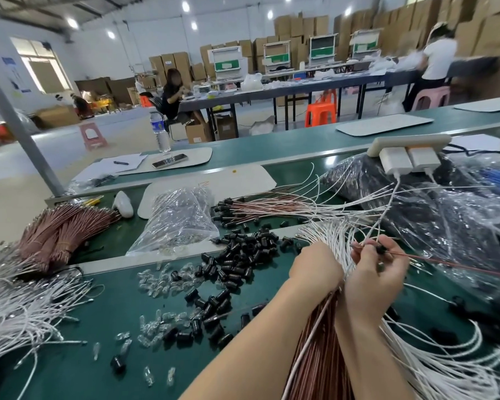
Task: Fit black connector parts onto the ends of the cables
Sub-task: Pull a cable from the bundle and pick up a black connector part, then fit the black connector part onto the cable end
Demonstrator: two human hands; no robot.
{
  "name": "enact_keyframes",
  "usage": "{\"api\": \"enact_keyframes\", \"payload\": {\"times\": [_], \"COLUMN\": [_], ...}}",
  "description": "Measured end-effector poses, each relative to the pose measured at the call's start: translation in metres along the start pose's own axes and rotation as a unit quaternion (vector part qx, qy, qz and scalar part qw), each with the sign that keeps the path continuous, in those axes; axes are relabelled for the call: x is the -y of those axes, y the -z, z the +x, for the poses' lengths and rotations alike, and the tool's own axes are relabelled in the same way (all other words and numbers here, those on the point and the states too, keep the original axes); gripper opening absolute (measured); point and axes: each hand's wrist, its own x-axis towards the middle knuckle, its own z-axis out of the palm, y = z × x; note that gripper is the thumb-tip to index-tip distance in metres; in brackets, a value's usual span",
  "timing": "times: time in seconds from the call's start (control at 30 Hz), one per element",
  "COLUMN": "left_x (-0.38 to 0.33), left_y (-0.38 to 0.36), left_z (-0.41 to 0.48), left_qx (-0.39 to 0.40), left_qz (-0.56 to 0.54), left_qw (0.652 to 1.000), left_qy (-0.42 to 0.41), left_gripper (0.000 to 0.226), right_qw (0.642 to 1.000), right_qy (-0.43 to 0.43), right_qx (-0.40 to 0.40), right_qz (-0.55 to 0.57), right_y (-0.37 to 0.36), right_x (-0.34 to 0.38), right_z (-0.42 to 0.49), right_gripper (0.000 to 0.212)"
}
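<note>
My left hand (315, 269) grips a thick bundle of red-brown and white cables (319, 350) that runs down toward me. My right hand (373, 272) pinches a black connector part (381, 249) on a single red cable (451, 264) that stretches off to the right. Both hands are close together above the green bench. A loose heap of black connector parts (237, 255) lies just left of my hands. Beyond that heap, finished cables with black ends (243, 210) lie in a row.
Small clear glass bulbs (162, 284) are scattered on the green bench (70, 370). White cables (20, 310) and a red-brown bundle (61, 226) lie at the left. A clear bag (179, 217) sits behind; dark plastic bags (433, 215) and a power strip (407, 142) fill the right.
</note>
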Motion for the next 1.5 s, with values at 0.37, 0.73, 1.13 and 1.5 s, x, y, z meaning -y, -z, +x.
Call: {"api": "enact_keyframes", "payload": {"times": [0.37, 0.73, 1.13, 1.5], "left_x": [0.006, 0.070, 0.129, 0.127], "left_y": [0.032, 0.117, 0.155, 0.095], "left_z": [-0.017, -0.052, -0.076, -0.056], "left_qx": [-0.066, -0.244, -0.244, -0.074], "left_qz": [-0.246, -0.320, -0.121, -0.010], "left_qw": [0.965, 0.912, 0.957, 0.992], "left_qy": [-0.060, -0.078, -0.098, -0.103], "left_gripper": [0.032, 0.034, 0.029, 0.024], "right_qw": [0.999, 0.972, 0.952, 0.919], "right_qy": [0.026, 0.022, -0.035, -0.222], "right_qx": [0.034, 0.225, 0.287, 0.325], "right_qz": [-0.014, -0.069, -0.103, -0.030], "right_y": [-0.005, -0.014, -0.013, -0.017], "right_x": [0.001, -0.005, -0.011, -0.011], "right_z": [-0.016, -0.039, -0.046, -0.046], "right_gripper": [0.023, 0.024, 0.023, 0.019]}}
